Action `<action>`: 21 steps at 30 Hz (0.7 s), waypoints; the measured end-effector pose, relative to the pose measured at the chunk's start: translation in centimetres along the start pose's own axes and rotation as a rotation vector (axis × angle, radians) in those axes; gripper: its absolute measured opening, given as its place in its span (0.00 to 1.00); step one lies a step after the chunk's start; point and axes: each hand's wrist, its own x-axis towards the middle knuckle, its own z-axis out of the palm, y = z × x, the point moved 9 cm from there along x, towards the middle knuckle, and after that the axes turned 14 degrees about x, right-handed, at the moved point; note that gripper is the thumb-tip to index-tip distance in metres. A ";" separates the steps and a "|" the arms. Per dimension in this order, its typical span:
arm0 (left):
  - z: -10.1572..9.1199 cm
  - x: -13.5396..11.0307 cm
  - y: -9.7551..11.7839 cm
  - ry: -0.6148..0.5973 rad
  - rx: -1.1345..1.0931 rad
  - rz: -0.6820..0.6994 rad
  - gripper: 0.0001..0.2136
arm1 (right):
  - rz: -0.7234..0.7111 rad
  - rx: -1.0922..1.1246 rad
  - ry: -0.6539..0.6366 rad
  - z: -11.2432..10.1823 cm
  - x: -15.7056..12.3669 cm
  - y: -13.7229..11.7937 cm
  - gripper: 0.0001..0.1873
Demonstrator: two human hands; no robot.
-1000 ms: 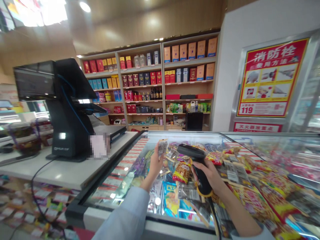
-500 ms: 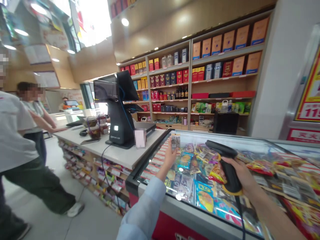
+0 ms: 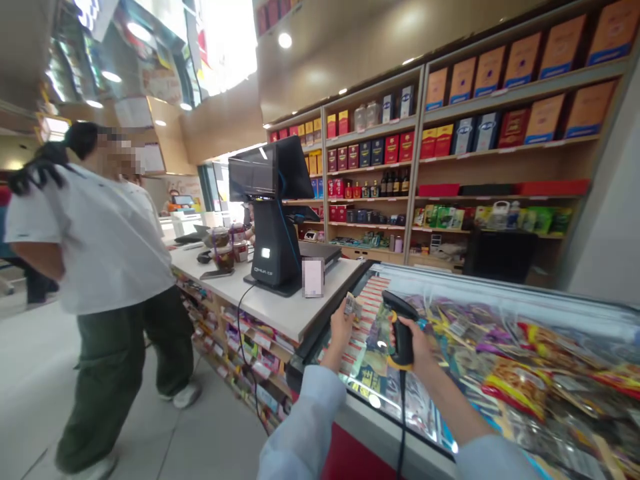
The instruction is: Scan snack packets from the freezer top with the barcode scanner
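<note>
wooden shelves [image 3: 500,170] stacked with boxes run along the wall behind a white counter [image 3: 277,308], where a black register [image 3: 274,247] stands. your left hand [image 3: 341,325] is closed on a small packet [image 3: 354,307], held up over the near left corner of the glass-topped case [image 3: 377,415]. your right hand [image 3: 416,343] grips the black scanner [image 3: 403,340] by its handle, its head near the packet but apart from it. snack bags [image 3: 517,387] lie in the case to your right; a person in a white shirt [image 3: 113,233] stands at your left.

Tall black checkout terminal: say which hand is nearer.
Left: the left hand is right of the terminal, lower in view; the right hand sits farther right.
</note>
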 end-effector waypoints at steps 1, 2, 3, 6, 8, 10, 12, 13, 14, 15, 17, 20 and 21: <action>-0.4 0.0 0.0 0.039 0.072 0.018 0.24 | 0.013 0.004 0.006 -0.2 0.3 0.6 0.07; -0.7 -0.1 0.0 0.066 0.140 0.031 0.23 | 0.024 0.002 0.014 -0.4 0.6 1.0 0.07; -0.9 -0.2 0.0 0.082 0.199 0.041 0.22 | 0.032 -0.003 0.022 -0.5 0.7 1.3 0.07; -1.5 -0.6 0.0 0.119 0.340 0.063 0.20 | 0.043 -0.014 0.032 -1.0 0.8 1.6 0.07; -1.9 -0.9 0.2 0.140 0.443 0.081 0.18 | 0.042 -0.014 0.032 -1.2 0.8 1.6 0.07; -2.0 -1.1 0.6 0.146 0.510 0.098 0.17 | 0.044 -0.016 0.037 -1.5 0.8 1.6 0.07; -2.1 -1.3 1.0 0.144 0.551 0.114 0.16 | 0.052 -0.017 0.051 -1.9 0.9 1.7 0.08; -2.1 -1.4 1.1 0.145 0.574 0.118 0.15 | 0.056 -0.017 0.058 -2.1 1.0 1.8 0.08; -2.1 -1.5 1.2 0.148 0.604 0.120 0.15 | 0.060 -0.015 0.064 -2.3 1.1 1.9 0.08; -2.1 -1.5 1.2 0.148 0.636 0.121 0.14 | 0.063 -0.011 0.067 -2.5 1.2 1.9 0.07; -1.9 -1.6 1.1 0.141 0.681 0.122 0.14 | 0.068 -0.006 0.068 -2.8 1.3 2.1 0.07; -1.6 -1.6 0.8 0.124 0.706 0.125 0.15 | 0.080 -0.009 0.058 -2.9 1.3 2.1 0.07; -1.5 -1.6 0.7 0.120 0.709 0.122 0.15 | 0.087 -0.012 0.051 -2.8 1.3 2.2 0.07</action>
